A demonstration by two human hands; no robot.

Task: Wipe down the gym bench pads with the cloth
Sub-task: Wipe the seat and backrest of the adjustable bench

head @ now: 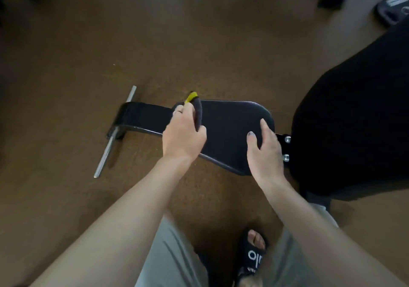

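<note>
A brown floor [88,43] carries the bench, whose large back pad [354,114] adjoins the smaller seat pad [228,129]. The left hand [182,135] grips a dark cloth [197,114] at the seat pad's narrow end; the right hand [265,151] rests flat, fingers relaxed, on its wide end.

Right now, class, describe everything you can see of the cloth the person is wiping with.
The cloth is dark grey with a yellow part showing at its top end. It looks like soft, ribbed fabric, bunched into a roll rather than spread flat. The left hand grips it, fingers curled round it, so much of it is hidden. It lies against the narrow end of the black seat pad, near where the pad meets the frame arm.
</note>
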